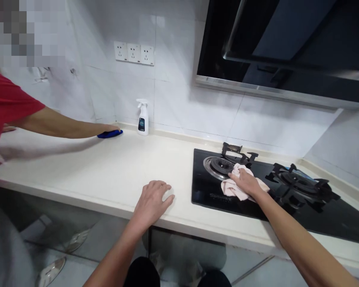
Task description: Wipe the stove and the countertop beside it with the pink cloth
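Pink cloth (231, 190) is pressed flat by open R hand (245, 182) - palm down, fingers spread for even contact - on black glass hob (208, 191), lower right of frame; L hand (152, 203) is held open & empty on worktop edge (86, 201), lower centre

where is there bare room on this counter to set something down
Bare counter lies between the spray bottle and the black gas hob, behind the left hand. The hob is crowded: right hand on a pink cloth, burner grates.

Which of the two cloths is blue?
The blue cloth lies on the counter under the co-worker's hand, near the spray bottle; the other cloth is pale pink, on the black stove under the right hand.
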The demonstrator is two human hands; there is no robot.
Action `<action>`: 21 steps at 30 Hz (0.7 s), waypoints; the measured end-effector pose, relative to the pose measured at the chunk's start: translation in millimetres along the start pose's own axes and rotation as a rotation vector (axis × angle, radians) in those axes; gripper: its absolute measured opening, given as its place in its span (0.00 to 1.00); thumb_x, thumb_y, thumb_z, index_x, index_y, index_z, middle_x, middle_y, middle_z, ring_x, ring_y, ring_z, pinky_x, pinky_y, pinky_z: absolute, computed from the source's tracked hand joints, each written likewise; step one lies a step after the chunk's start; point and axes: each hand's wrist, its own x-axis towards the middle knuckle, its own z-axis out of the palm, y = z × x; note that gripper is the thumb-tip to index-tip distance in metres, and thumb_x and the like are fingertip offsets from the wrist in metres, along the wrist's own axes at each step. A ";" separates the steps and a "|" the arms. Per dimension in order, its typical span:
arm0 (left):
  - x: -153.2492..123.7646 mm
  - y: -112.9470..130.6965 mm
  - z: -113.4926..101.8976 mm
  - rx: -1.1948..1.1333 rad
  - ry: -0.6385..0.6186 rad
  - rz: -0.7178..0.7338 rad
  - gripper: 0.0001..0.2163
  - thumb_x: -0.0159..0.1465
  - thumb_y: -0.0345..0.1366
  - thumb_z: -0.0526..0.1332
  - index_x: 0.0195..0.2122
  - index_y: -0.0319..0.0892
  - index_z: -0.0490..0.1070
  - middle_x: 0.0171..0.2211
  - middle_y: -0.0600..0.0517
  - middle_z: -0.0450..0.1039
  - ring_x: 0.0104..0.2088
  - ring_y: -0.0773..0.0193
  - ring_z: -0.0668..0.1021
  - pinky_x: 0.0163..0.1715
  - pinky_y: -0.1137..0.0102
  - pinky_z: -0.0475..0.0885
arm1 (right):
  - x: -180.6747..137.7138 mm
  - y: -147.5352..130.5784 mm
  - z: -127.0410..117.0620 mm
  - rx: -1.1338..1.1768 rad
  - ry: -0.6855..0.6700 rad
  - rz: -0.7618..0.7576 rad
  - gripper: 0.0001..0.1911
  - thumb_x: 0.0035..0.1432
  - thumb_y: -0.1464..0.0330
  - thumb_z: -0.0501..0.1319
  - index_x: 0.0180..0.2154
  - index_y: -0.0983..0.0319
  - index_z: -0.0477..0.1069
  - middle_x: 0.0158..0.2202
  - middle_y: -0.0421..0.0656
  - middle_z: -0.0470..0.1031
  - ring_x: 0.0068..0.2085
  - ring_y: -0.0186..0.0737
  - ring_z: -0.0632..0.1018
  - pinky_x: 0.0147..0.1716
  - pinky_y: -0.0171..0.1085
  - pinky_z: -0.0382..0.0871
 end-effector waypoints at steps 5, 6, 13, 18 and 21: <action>-0.2 2.8 -2.4 0.020 -0.008 0.005 0.11 0.70 0.39 0.61 0.51 0.46 0.77 0.53 0.46 0.77 0.57 0.49 0.74 0.56 0.54 0.66 | -43.4 -31.7 -2.7 -0.035 -0.012 -0.160 0.30 0.67 0.49 0.53 0.54 0.66 0.73 0.52 0.59 0.79 0.55 0.59 0.78 0.54 0.49 0.67; -0.2 3.0 -2.6 0.019 -0.005 0.005 0.11 0.70 0.39 0.61 0.50 0.46 0.77 0.53 0.46 0.77 0.56 0.49 0.74 0.56 0.54 0.67 | -48.4 -40.8 -2.0 -0.024 -0.011 -0.193 0.29 0.67 0.50 0.54 0.56 0.66 0.72 0.54 0.59 0.78 0.57 0.60 0.77 0.56 0.50 0.66; -1.6 2.3 -1.1 0.018 0.005 0.015 0.11 0.70 0.38 0.62 0.51 0.45 0.76 0.53 0.45 0.77 0.57 0.48 0.74 0.56 0.53 0.67 | -29.6 -132.8 15.1 0.186 -0.097 -0.326 0.35 0.65 0.53 0.57 0.67 0.64 0.65 0.70 0.53 0.65 0.69 0.53 0.66 0.68 0.48 0.56; -3.5 -1.2 1.4 0.002 0.046 0.052 0.11 0.69 0.36 0.63 0.51 0.45 0.75 0.52 0.46 0.77 0.56 0.48 0.74 0.56 0.52 0.68 | 36.8 -179.2 34.9 0.190 -0.083 -0.257 0.39 0.64 0.52 0.58 0.68 0.69 0.62 0.71 0.58 0.62 0.70 0.55 0.65 0.68 0.47 0.57; -4.6 -3.2 2.7 -0.021 0.061 0.066 0.11 0.68 0.35 0.64 0.51 0.45 0.75 0.51 0.46 0.78 0.56 0.48 0.75 0.55 0.52 0.69 | 80.0 -183.3 42.8 0.173 -0.057 -0.199 0.36 0.63 0.53 0.60 0.64 0.70 0.67 0.67 0.61 0.68 0.68 0.58 0.68 0.65 0.47 0.60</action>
